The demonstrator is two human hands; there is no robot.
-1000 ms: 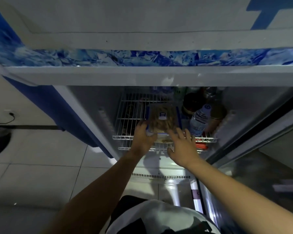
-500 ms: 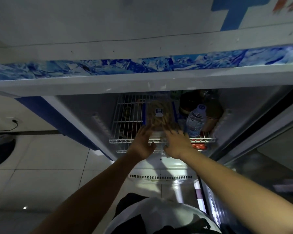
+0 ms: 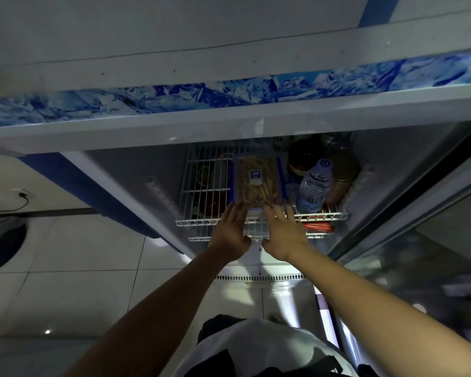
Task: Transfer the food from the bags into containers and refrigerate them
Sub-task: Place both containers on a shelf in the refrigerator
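A clear food container [image 3: 257,183] with blue side clips and a blue-and-white label holds pale stick-shaped food. It lies flat on the upper wire shelf [image 3: 201,222] inside the open fridge. My left hand [image 3: 231,235] reaches to its near left corner and my right hand [image 3: 282,235] to its near right corner. Both hands have their fingers stretched out, with the fingertips against the container's near end. Neither hand wraps around it.
A water bottle [image 3: 314,186] stands right of the container, with a dark jar [image 3: 301,159] and a brown jar [image 3: 343,172] behind it. Red items [image 3: 318,227] lie on the lower shelf. The glass fridge door [image 3: 419,254] hangs open at the right. Tiled floor [image 3: 79,254] lies left.
The container has slid deeper onto the wire shelf. Both hands followed it, and their fingers have gone from gripping its near end to lying stretched against it.
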